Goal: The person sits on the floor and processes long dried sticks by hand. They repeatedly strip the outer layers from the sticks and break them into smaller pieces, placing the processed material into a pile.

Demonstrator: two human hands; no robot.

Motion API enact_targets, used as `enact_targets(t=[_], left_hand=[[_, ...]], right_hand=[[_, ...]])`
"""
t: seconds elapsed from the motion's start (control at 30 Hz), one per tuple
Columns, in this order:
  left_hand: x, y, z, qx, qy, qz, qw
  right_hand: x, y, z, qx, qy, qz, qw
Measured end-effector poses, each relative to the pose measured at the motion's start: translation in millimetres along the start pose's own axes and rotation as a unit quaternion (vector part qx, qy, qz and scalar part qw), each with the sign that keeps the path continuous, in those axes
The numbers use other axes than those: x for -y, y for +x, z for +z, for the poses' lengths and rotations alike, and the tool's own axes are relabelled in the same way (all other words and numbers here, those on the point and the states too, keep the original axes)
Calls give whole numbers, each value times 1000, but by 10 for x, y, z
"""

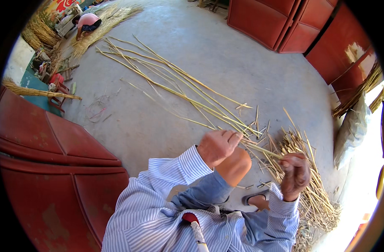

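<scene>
A pale yellow-green plant stalk (263,150) stretches between my two hands above my bent knee. My left hand (219,147) is closed around it near the knee, and a thin strand trails from there to the left, blurred. My right hand (295,174) grips its other end with curled fingers, above a heap of dry, short stalks (314,185). Several long greenish stalks (175,86) lie on the floor ahead, their near ends close to my hands. A white rod with a silver wrap and a dark red end (196,231) rests against my shirt.
Red metal doors (53,185) stand close on the left, and more red doors (263,21) at the back right. A white sack (352,130) leans at the right. Far left, another person (89,22) bends over spread straw (116,14). Cut bits litter the grey floor (133,138).
</scene>
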State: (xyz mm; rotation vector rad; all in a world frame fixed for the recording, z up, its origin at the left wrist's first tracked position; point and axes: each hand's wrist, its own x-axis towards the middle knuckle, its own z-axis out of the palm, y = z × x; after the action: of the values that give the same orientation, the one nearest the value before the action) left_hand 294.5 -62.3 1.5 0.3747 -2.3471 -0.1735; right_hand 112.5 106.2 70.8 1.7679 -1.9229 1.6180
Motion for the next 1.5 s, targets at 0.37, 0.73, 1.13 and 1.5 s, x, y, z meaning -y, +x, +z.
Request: enact_targets(t=[0.37, 0.73, 1.13, 1.5], left_hand=[[874, -919, 412, 137, 154, -135, 969], [1757, -1671, 64, 208, 258, -145, 932], [2538, -886, -615, 145, 335, -55, 929], [2824, 196, -420, 316, 352, -177, 863]], right_hand=[[-289, 43, -1728, -259, -74, 179, 946], [-1069, -610, -3131, -278, -43, 353, 892], [-1601, -1453, -2690, -213, 63, 523, 823], [-2000, -492, 1670, 163, 86, 502, 845]])
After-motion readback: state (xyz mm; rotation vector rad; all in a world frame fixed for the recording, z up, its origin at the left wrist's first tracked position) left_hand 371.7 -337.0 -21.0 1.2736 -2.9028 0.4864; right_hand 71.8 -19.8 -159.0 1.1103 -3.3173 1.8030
